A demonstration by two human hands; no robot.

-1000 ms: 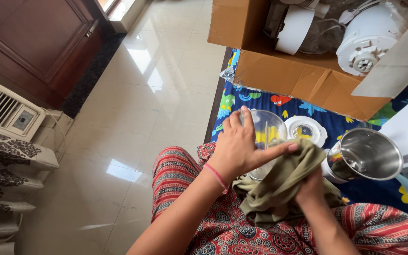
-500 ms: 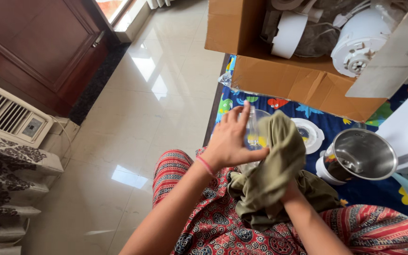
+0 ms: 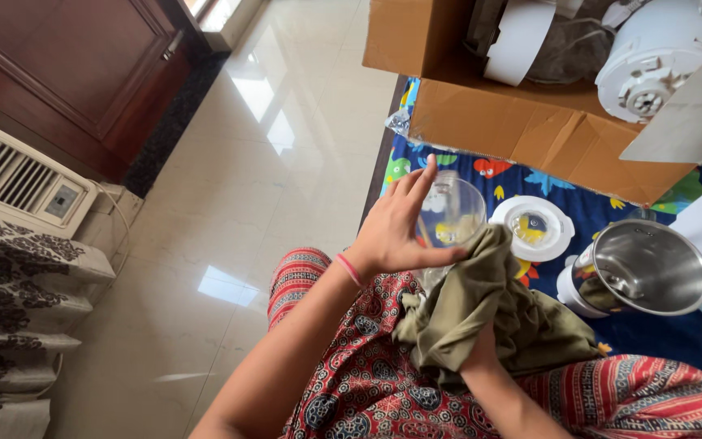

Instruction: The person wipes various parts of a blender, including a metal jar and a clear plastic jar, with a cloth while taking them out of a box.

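My left hand (image 3: 396, 232) presses flat against the side of a clear plastic blender jar (image 3: 452, 213), fingers spread, thumb across its rim. An olive-green cloth (image 3: 489, 313) is bunched over the jar's near edge and falls onto my lap. My right hand (image 3: 481, 354) is mostly wrapped in that cloth, gripping it from below, right beside the jar. I sit on a blue patterned mat (image 3: 587, 207) in red patterned trousers (image 3: 367, 390).
A white round lid with a clear centre (image 3: 532, 228) lies on the mat beside a steel grinder jar (image 3: 639, 268). An open cardboard box (image 3: 530, 122) holds a white appliance base (image 3: 652, 57). Glossy tiled floor (image 3: 286, 162), a wooden door and an air cooler lie left.
The cloth has dropped from high over the jar down to its near rim, and my right hand sank with it. My left hand stays on the jar.
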